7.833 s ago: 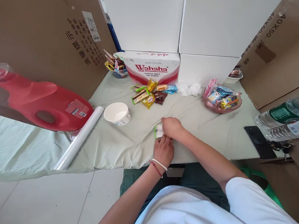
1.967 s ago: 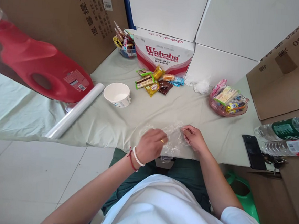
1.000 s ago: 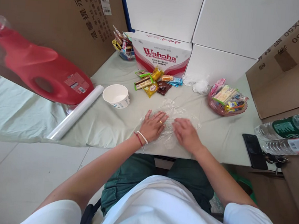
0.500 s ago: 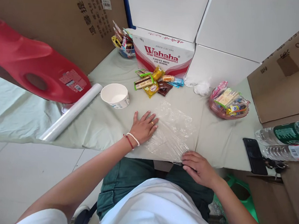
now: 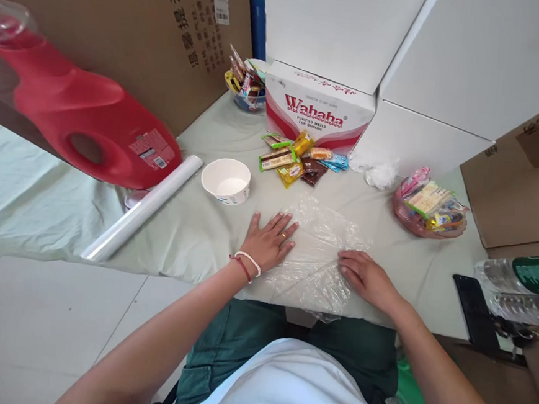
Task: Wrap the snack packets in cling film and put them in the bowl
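A thin sheet of crumpled clear plastic film (image 5: 314, 261) lies on the cloth-covered table in front of me, its near edge hanging slightly over the table's edge. My left hand (image 5: 269, 242), with a ring and two bracelets, presses flat on the film's left side, fingers spread. On the right side of the film rests my right hand (image 5: 368, 278), fingers stretched out to the left and close together, thumb below them. Just beyond my left hand stands a white paper bowl (image 5: 227, 183). Several wrapped snacks (image 5: 296, 160) lie in a pile behind the film.
A roll of film (image 5: 142, 211) lies left, beside a large red jug (image 5: 94, 113). A pink bowl of snacks (image 5: 430, 208), a phone (image 5: 475, 311), keys and plastic bottles (image 5: 520, 274) are at right. Behind stand a Wahaha carton (image 5: 316, 109) and another snack bowl (image 5: 248, 91).
My right hand has moved away from the table's front edge, up along the film's right side. My left hand stays flat on the film. The camera view has shifted.
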Tool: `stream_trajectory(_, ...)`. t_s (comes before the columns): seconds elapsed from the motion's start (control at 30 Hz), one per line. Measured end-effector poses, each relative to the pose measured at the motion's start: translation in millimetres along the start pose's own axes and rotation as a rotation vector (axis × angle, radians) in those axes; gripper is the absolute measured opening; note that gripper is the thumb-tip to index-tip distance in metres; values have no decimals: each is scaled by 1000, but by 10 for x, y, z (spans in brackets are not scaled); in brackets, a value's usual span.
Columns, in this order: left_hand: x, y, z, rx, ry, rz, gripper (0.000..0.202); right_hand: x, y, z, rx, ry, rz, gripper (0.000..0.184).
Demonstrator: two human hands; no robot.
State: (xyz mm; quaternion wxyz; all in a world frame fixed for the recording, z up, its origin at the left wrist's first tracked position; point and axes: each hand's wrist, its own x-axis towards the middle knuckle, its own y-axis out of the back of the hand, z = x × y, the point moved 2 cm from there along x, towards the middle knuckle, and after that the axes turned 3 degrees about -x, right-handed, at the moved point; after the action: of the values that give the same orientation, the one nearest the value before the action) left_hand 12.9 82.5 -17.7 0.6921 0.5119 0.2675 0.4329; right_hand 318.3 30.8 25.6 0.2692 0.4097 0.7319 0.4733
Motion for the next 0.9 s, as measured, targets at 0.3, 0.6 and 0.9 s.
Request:
stream_trajectory(0.3, 1, 41, 17, 12, 6, 6, 54, 2239, 213, -208, -296, 56, 190, 43)
stream_trajectory(0.6, 3, 34, 11, -24, 13, 9, 53, 2756, 83, -406, -466, 180, 201, 32)
stream_trajectory(0.9, -6, 44, 22, -20, 8, 11, 54, 1330, 495, -128, 235, -169, 385, 33)
